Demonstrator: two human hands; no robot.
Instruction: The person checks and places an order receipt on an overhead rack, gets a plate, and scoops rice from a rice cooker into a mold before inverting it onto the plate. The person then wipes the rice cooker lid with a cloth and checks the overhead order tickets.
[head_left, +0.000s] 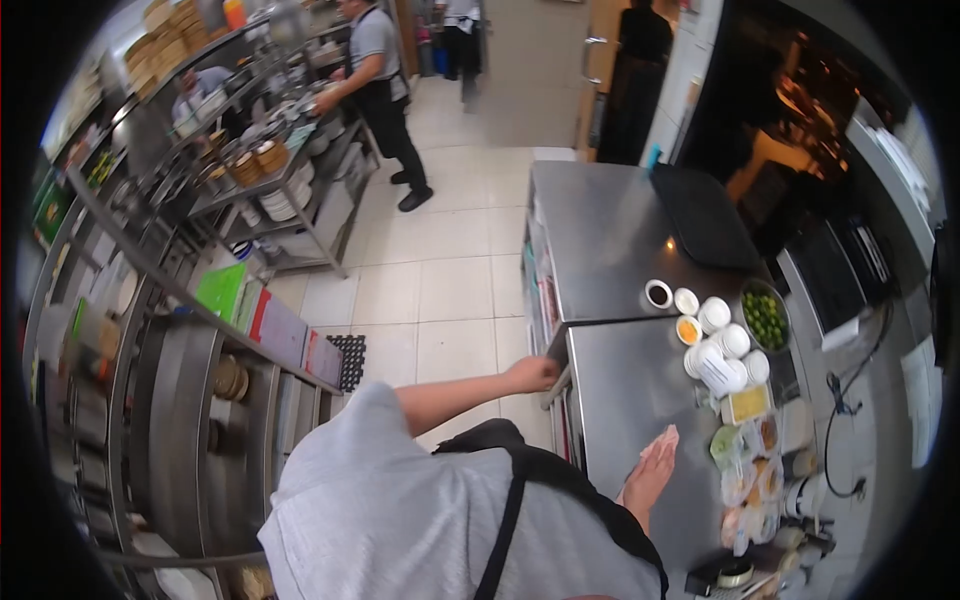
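Note:
My left hand (535, 374) is closed and slightly blurred at the front edge of the steel counter (620, 370); whatever it may hold is hidden. Over the counter top, my right hand (650, 478) holds a pale pink cloth (664, 440), part of which sticks out past the fingers. Beyond that hand stand white cups (714, 314), a cup of dark sauce (658, 294), a bowl of small green fruits (764, 320), a yellow-filled container (749, 403) and several clear tubs (738, 482).
A black tray (704, 216) lies on the far counter section. To the left are steel shelves (170, 420) and a green-lidded box (222, 291). A co-worker in a black apron (375, 75) stands at another worktable. Tape (735, 574) sits near the counter's lower end.

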